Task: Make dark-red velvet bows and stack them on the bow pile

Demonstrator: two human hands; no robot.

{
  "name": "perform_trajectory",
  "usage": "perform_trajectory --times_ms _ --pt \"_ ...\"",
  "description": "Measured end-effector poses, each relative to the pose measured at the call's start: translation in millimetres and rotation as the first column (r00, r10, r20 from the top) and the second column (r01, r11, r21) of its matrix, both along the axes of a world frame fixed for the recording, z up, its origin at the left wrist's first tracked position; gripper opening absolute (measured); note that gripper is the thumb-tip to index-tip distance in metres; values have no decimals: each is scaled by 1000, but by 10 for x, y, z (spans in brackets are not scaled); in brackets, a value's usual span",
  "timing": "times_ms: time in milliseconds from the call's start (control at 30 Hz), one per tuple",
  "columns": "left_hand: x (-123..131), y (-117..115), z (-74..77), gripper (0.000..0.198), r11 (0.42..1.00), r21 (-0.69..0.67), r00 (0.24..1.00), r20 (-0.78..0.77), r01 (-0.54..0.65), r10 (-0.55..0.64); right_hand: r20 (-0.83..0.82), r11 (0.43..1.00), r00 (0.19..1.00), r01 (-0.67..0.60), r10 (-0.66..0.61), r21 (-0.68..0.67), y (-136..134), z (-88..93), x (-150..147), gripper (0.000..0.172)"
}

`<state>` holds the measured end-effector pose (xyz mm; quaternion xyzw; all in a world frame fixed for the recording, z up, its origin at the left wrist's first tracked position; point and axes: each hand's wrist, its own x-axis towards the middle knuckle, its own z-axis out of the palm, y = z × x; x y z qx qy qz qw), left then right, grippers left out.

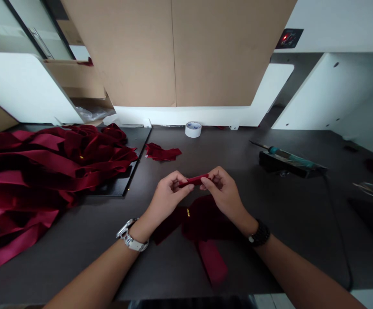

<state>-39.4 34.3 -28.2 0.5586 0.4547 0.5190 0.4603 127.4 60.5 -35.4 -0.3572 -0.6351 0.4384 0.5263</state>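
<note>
Between my two hands a narrow folded strip of dark red velvet ribbon (194,180) is stretched level above the table. My left hand (172,192) pinches its left end between thumb and fingers. The right end is pinched the same way by my right hand (221,192). Below them on the table lies a dark red velvet bow (202,221) with loops and tails, partly covered by my forearms and hands. A small gold clip (188,212) shows on it. Beyond my hands sits a small pile of short red velvet pieces (163,152).
A large heap of red ribbon (44,167) covers the left side, partly on a black board (109,189). At the back stands a roll of white tape (193,129). To the right, a soldering iron (289,156) rests on a black holder, its cord trailing towards the front edge.
</note>
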Motion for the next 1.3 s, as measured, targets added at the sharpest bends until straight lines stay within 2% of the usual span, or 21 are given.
perform_trajectory --times_ms 167,267,367,433,633,967,1067,1133,1233,1300 --pt "4 5 13 24 999 -17 997 65 -48 49 -29 999 999 42 -41 30 7 12 2 25" --pt "-4 7 17 25 996 -58 991 112 -70 76 -1 999 999 36 -36 23 10 28 10 28" --pt "-12 10 7 28 994 -76 982 170 -72 84 53 1000 998 18 -18 2 5 48 18 16" --pt "-13 13 -2 28 996 -66 980 184 -67 79 63 1000 998 24 -24 -6 0 60 17 14" --pt "2 14 7 28 997 -39 983 170 -70 76 16 997 998 68 -68 -20 -4 78 2 16" --pt "5 8 -11 28 993 4 988 101 -119 118 75 994 992 99 -102 43 -26 67 9 16" --pt "-5 21 -7 28 996 -14 990 112 -88 89 106 989 986 116 -125 94 -32 72 17 16" --pt "-28 28 18 33 998 -48 998 55 -36 38 126 988 985 108 -122 106 -23 89 33 17" --pt "-70 33 68 20 993 -111 998 -46 41 -46 104 998 993 60 -64 36 16 120 68 19" --pt "-82 30 91 18 989 -138 996 -66 56 -66 66 999 998 23 -20 -37 48 129 81 22"
